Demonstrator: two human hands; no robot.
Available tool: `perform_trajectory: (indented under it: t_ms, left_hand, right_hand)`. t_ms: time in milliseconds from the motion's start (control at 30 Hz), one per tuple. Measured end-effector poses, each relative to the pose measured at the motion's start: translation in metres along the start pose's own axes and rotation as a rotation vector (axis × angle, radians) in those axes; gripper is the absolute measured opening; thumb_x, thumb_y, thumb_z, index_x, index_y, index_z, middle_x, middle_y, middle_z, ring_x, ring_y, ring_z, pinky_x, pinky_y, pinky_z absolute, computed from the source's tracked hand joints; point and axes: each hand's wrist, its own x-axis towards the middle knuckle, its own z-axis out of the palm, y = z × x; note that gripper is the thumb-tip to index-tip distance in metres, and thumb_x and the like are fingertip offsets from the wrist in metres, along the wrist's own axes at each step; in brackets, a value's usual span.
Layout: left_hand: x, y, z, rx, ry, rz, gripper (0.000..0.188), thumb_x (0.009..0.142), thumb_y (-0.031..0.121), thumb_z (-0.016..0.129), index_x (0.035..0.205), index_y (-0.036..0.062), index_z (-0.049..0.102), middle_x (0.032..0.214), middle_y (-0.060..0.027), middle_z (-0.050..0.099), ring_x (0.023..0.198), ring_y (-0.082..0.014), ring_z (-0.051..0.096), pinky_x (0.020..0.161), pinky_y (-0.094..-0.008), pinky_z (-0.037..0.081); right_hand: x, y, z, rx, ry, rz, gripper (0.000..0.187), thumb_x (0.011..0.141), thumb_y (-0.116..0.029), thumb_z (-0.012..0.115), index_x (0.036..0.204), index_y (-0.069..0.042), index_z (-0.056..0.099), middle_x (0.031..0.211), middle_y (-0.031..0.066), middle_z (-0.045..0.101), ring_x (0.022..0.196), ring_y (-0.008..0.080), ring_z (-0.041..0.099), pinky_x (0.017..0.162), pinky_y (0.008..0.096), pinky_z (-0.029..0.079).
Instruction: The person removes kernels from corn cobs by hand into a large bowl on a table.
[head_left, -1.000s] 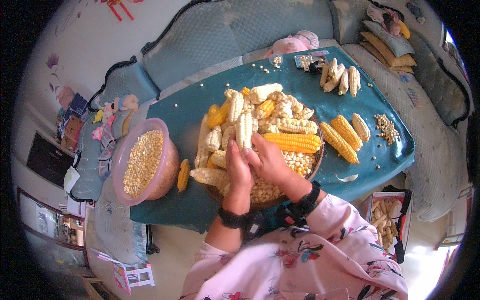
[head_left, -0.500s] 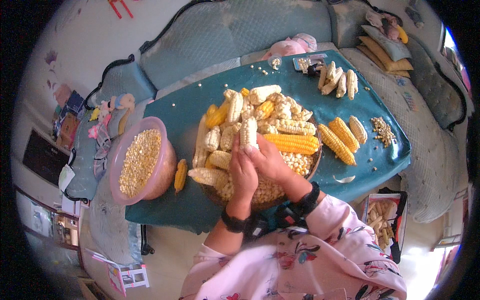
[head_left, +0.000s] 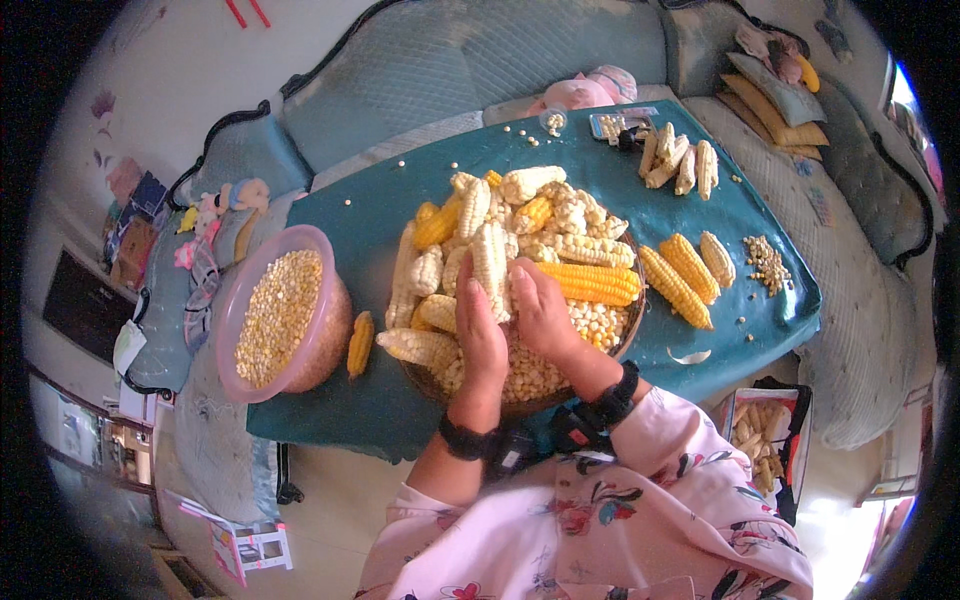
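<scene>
A pale corn cob stands tilted up between my hands, over a round basket heaped with white and yellow cobs and loose kernels. My left hand is closed along the cob's left side, its thumb lying up the cob. Against the cob's lower right side is my right hand, partly curled, with its lower fingers hidden. Just right of it lies a bright yellow cob on the heap. Loose kernels show below my hands inside the basket.
Left of the basket stands a pink bowl of kernels, with a small yellow cob beside it. Several cobs and scattered kernels lie on the green tablecloth. A box of cobs sits below the table's right side.
The pale cob now shows more of its length between my hands. My right hand has shifted slightly right, opening a small gap between the hands.
</scene>
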Motion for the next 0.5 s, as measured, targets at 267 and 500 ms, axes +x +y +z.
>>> perform_trajectory:
  t_ms: [267,500]
  left_hand:
    - [0.003,-0.02,-0.016,0.139,0.027,-0.1,0.048,0.093,0.033,0.023,0.125,-0.0007,0.033,0.124,-0.0133,0.04,0.114,-0.0218,0.039,0.096,-0.0322,0.031]
    - [0.002,-0.028,-0.013,-0.064,0.117,-0.196,0.051,0.092,0.036,0.025,0.124,-0.0019,0.035,0.122,-0.0133,0.042,0.112,-0.0216,0.04,0.094,-0.032,0.032]
  right_hand:
    - [0.0,-0.009,0.003,-0.214,-0.059,-0.113,0.041,0.081,-0.04,0.048,0.092,-0.001,0.047,0.077,0.0246,0.053,0.075,0.0411,0.053,0.064,0.044,0.043]
    - [-0.003,-0.004,0.004,-0.334,-0.006,-0.14,0.028,0.084,-0.029,0.042,0.087,-0.002,0.046,0.07,0.0245,0.053,0.067,0.0437,0.052,0.058,0.0478,0.041]
